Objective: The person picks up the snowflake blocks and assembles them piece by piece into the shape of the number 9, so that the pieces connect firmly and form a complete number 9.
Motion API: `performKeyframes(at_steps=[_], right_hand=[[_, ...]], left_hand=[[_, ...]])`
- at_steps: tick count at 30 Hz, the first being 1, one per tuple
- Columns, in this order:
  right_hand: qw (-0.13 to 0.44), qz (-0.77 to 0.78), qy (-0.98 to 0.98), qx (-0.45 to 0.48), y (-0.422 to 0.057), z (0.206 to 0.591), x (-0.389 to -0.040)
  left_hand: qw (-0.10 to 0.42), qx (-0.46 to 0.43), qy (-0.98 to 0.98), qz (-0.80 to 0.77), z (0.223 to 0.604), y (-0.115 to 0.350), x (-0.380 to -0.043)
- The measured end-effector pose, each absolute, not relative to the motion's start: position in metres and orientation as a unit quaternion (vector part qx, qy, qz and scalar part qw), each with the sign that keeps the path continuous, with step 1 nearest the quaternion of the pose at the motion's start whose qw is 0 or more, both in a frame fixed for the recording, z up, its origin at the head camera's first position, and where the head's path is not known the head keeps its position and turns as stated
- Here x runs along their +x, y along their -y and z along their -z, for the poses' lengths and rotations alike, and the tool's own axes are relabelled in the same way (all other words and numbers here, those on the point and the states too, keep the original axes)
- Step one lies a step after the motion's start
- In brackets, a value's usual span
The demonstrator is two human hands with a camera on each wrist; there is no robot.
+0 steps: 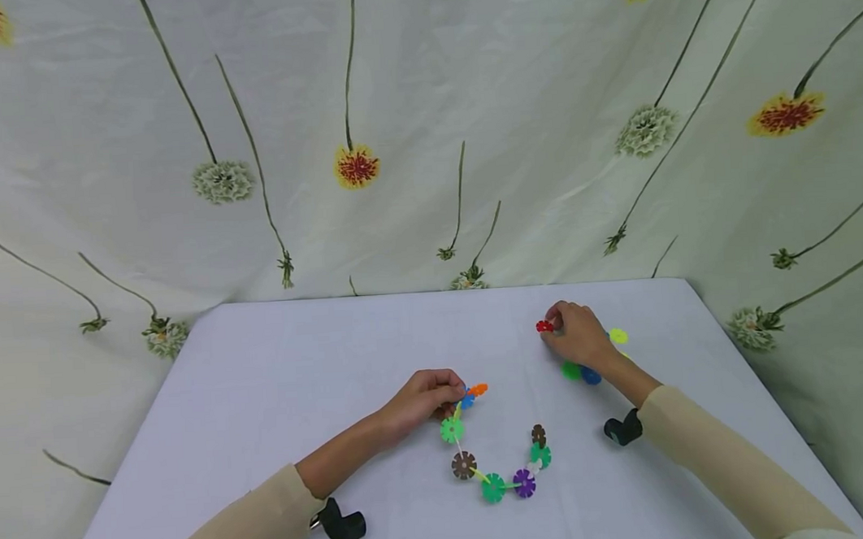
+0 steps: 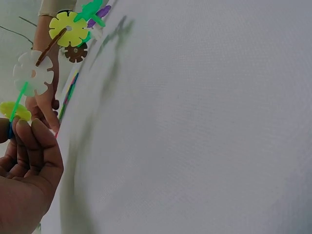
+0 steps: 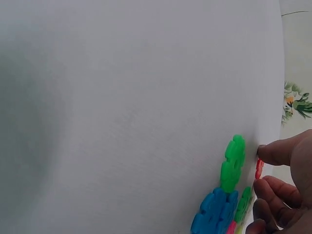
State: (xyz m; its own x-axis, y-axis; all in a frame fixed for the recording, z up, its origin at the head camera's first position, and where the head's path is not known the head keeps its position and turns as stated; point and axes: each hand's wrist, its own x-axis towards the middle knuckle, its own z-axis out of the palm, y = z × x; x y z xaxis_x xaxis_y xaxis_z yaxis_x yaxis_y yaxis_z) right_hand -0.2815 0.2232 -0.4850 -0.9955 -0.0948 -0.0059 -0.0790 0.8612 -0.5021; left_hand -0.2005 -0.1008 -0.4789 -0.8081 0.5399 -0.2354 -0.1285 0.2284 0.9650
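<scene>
My left hand (image 1: 431, 396) pinches one end of a curved chain of interlocking notched plastic discs (image 1: 493, 488). Near those fingertips are a blue disc (image 1: 468, 400) and an orange disc (image 1: 479, 389); from there the chain curves down and right through green, brown and purple discs to a brown end disc (image 1: 539, 434). The left wrist view shows a whitish disc (image 2: 22, 73) and a yellow disc (image 2: 61, 36) linked above the fingers. Farther right, my right hand (image 1: 576, 333) holds a small red notched disc (image 1: 544, 326) between thumb and fingertips.
Loose discs lie under and beside the right hand: a green disc (image 3: 233, 163), a blue disc (image 3: 208, 214) and a yellow disc (image 1: 618, 336) among them. The white-covered table (image 1: 318, 349) ends at a flower-patterned cloth backdrop (image 1: 407, 75). Black devices (image 1: 345, 524) sit at both wrists.
</scene>
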Motion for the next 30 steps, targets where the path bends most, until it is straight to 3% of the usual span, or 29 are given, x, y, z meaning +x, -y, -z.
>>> performKeyframes(at_steps=[12, 20, 30], right_hand=[[0.023, 0.303, -0.950, -0.077, -0.225, 0.486, -0.285], [-0.008, 0.347, -0.930, -0.117, -0.224, 0.492, -0.275], [0.037, 0.448, -0.887, -0.110, -0.209, 0.484, -0.254]], left_hand=[[0.271, 0.147, -0.735, -0.604, 0.478, 0.102, -0.199], [0.276, 0.139, -0.735, -0.604, 0.483, 0.103, -0.200], [0.277, 0.140, -0.737, -0.600, 0.486, 0.098, -0.204]])
